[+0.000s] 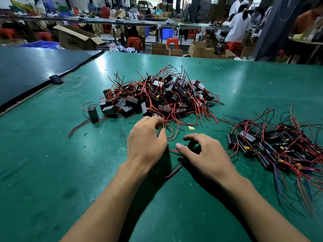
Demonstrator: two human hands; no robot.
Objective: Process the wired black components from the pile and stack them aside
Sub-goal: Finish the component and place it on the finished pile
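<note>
A big pile of black box-shaped components [157, 96] with red and black wires lies mid-table. A second, flatter heap of the same components [272, 147] lies at the right. My left hand [146, 140] hovers at the pile's near edge, fingers curled, pinching red wires between thumb and fingertips. My right hand [201, 154] rests on the table just right of it, its thumb and fingers curled round one black component [194, 148], mostly hidden under the hand. That component's wires [174, 169] trail toward me.
The green table [52, 172] stretches wide around both heaps. A dark panel [26, 70] covers its far left corner. One stray component [93, 113] stands left of the pile. A yellow scrap [190, 127] lies near the pile. Boxes, stools and people fill the background.
</note>
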